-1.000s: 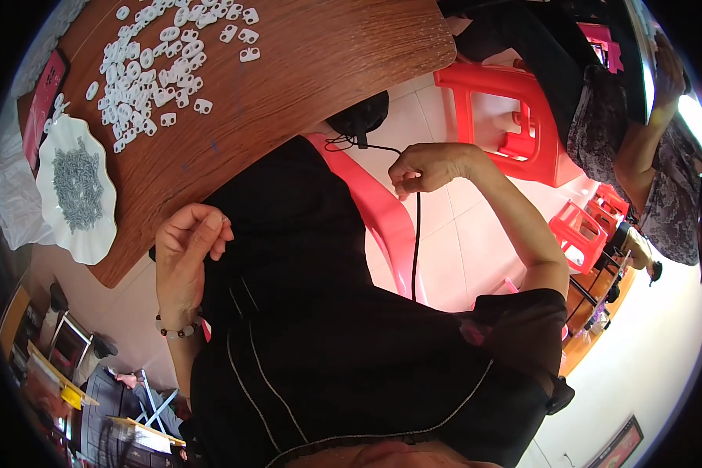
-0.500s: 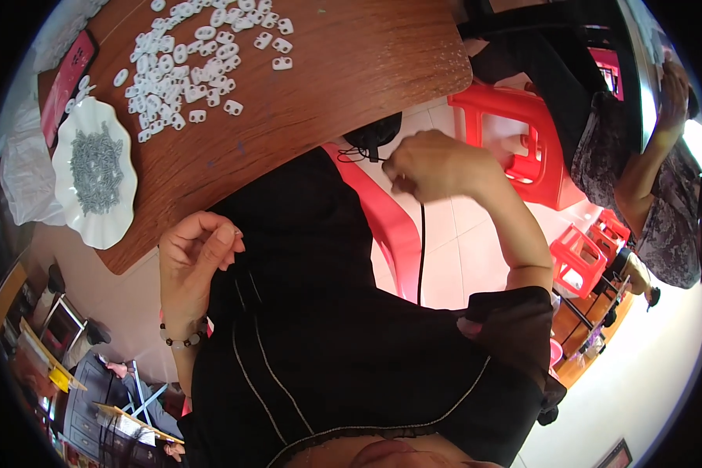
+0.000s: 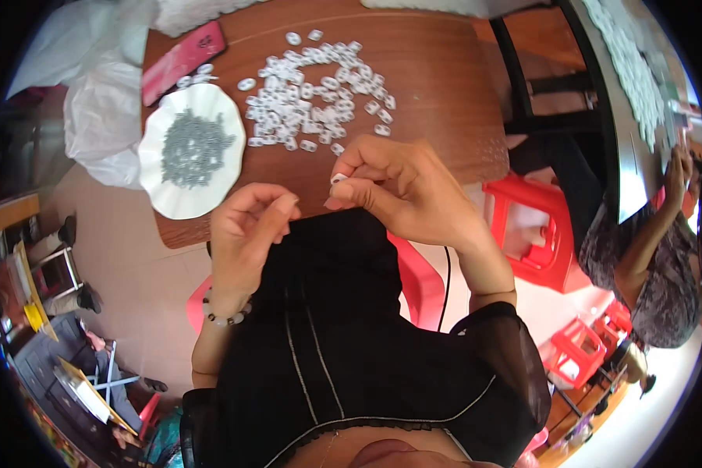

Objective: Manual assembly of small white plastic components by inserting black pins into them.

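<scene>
The right hand [image 3: 398, 191] pinches 1 small white ring [image 3: 338, 179] between thumb and fingertips, just above the near edge of the brown counter [image 3: 444, 86]. The left hand [image 3: 246, 230] hovers beside it, fingers curled with thumb near forefinger; whether it holds anything cannot be told. Farther on the counter lies a scatter of white rings [image 3: 320, 97]. To its left sits a white fluted dish [image 3: 157, 195] of small grey parts [image 3: 191, 147], with a pink phone [image 3: 183, 61] beyond.

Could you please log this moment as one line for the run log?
right hand: pinching small white piece | left hand: empty, beside it | wooden table: white pieces, plate
</scene>
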A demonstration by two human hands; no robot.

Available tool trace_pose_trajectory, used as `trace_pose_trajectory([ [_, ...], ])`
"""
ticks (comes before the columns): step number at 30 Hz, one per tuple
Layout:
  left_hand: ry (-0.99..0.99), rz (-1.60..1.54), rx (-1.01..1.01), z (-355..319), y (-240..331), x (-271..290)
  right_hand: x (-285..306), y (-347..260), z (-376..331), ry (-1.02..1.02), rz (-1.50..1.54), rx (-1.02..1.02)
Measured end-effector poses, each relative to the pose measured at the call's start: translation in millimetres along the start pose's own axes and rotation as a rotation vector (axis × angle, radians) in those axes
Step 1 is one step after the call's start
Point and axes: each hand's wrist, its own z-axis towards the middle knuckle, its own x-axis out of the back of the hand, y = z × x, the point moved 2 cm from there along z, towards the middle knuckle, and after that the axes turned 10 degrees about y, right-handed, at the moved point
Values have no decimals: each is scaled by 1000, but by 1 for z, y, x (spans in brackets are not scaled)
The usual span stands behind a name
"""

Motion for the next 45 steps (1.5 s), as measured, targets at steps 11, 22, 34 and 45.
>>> trace_pose_trajectory([
  [11, 8, -118, -9, 10, -2, 10, -47, 18, 22, 86, 373, -35],
  [22, -32, -66, -92, 12, 2, 15, -51, 19, 15, 197, 250, -82],
  [34, -29, -46, -103, 9, 2, 13, -55, 18, 11, 204, 158, -71],
  [45, 44, -5, -179, 9, -7, 9, -64, 20, 9, 315, 17, 98],
])
